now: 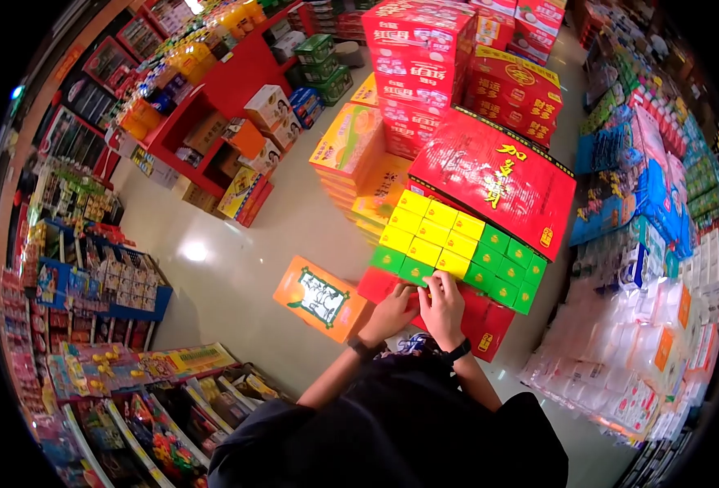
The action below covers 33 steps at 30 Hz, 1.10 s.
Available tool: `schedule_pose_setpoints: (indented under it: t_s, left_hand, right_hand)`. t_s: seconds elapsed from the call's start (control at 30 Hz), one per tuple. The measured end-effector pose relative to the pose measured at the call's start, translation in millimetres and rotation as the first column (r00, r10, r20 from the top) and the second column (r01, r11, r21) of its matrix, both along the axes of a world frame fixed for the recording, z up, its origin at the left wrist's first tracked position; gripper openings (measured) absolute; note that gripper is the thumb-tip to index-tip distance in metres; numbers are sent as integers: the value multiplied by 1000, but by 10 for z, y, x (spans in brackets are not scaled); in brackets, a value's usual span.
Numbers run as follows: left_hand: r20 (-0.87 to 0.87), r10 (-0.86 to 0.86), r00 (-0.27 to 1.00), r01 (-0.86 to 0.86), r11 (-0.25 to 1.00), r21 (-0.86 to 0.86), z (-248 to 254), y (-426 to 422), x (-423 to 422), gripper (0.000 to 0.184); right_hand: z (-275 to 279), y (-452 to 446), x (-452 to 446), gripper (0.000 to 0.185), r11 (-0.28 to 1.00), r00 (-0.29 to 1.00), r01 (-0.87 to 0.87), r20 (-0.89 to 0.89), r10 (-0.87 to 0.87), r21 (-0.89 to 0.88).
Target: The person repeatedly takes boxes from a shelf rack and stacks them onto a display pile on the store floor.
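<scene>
My left hand and my right hand are close together at the near edge of a block of small boxes, with fingers bent and tips drawn in. The fingertips meet the near side of a small green box; whether something small is between them is hidden. Small yellow boxes fill the left and middle of the block, and more green boxes fill its right side. The block rests on a red carton, whose near part shows beside my right hand. Both wrists wear dark bands.
A large red carton with yellow characters lies just beyond the block. Stacked red cartons and orange cartons stand behind. An orange box lies on the floor at left. Plastic-wrapped packs line the right; shelves stand lower left.
</scene>
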<state>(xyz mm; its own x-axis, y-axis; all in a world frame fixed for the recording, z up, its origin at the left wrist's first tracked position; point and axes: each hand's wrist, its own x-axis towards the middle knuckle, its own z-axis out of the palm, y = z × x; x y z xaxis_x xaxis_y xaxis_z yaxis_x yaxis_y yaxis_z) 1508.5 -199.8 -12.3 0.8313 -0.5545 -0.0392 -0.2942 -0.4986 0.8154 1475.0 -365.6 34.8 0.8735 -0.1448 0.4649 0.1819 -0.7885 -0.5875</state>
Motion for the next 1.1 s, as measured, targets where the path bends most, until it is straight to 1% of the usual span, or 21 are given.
schedule_pose_setpoints:
  t_s: [0.03, 0.07, 0.13, 0.17, 0.2, 0.27, 0.3, 0.33, 0.43, 0.47, 0.53, 0.6, 0.63, 0.73, 0.8, 0.87, 0.9, 0.93, 1.0, 1.03, 1.1]
  left_hand:
    - [43, -10, 999, 10, 1000, -4, -32, 33, -41, 52]
    - [26, -19, 999, 18, 998, 60, -62, 79, -98, 52]
    - [-11, -29, 1000, 31, 982, 188, 65, 180, -200, 50]
    - [-5, 6, 1000, -5, 979, 203, 138, 242, -289, 49]
    - [11, 5, 1000, -7, 980, 201, 97, 321, -341, 48]
    - [47, 29, 998, -38, 980, 197, -207, 525, -526, 48]
    - [107, 35, 994, -54, 984, 172, -486, 656, -637, 46]
    - [72, 84, 994, -95, 982, 161, -692, 762, -764, 44]
    - [45, 237, 970, -241, 950, 200, -297, 1173, -1370, 41]
    - [35, 344, 938, -344, 913, 219, -153, 1278, -1663, 42]
    - [32, 533, 845, -525, 818, 236, 68, 1468, -2214, 43]
    - [-94, 690, 717, -658, 716, 234, 184, 1616, -2793, 48]
    - [-121, 755, 645, -726, 655, 210, 196, 1655, -3100, 47]
    - [-161, 893, 419, -875, 445, 189, 146, 1678, -3934, 46]
    - [-169, 954, 249, -944, 278, 176, 103, 1552, -4416, 45]
    - [-164, 985, 60, -983, 88, 164, 123, 1401, -4892, 45]
    - [-141, 990, -22, -987, 1, 158, 101, 1303, -5110, 45]
    - [-130, 985, -111, -986, -93, 141, 61, 1210, -5307, 45]
    - [-121, 956, -267, -960, -254, 116, -31, 935, -5703, 44]
    - [-137, 935, -326, -941, -307, 144, 11, 809, -5891, 44]
    - [-177, 869, -463, -882, -432, 187, -83, 504, -6234, 44]
  right_hand:
    - [37, -7, -23, 21, 1000, 1000, -12, -7, 12, -8]
    - [25, -5, -41, 21, 1000, 1000, -17, 1, 17, -9]
    - [64, 43, -114, 21, 1000, 1000, -24, 7, 24, 1]
    - [49, 70, -163, 19, 999, 999, -41, -32, 42, 31]
    - [59, 101, -198, 17, 998, 997, -68, -19, 68, 12]
    - [76, 198, -267, 15, 989, 989, -145, 11, 145, -28]
    - [126, 290, -308, 11, 981, 981, -193, 15, 193, -18]
    - [116, 370, -363, 9, 967, 967, -254, 4, 254, -19]
    - [130, 677, -533, 7, 886, 886, -463, -30, 462, -20]
    - [109, 795, -607, 6, 845, 844, -534, -70, 531, -27]
    - [180, 1041, -759, 5, 722, 728, -685, -102, 678, -96]
    - [248, 1307, -980, 4, 583, 591, -806, -132, 795, -101]
    - [272, 1437, -1111, 5, 511, 520, -854, -144, 842, -97]
    - [229, 1808, -1576, 7, 281, 297, -954, -187, 936, -108]
    - [215, 2018, -1955, 6, 114, 127, -991, -213, 969, -73]
    - [183, 2189, -2375, 6, -74, -61, -997, -265, 962, -39]
    - [145, 2259, -2560, 4, -207, -185, -977, -261, 947, -56]
    - [113, 2304, -2751, 4, -326, -300, -945, -303, 904, -36]
    - [105, 2388, -3169, 4, -520, -487, -854, -319, 813, -22]
    - [115, 2444, -3365, 6, -623, -603, -782, -272, 750, 14]
    - [25, 2518, -3694, 10, -773, -704, -635, -404, 584, -12]
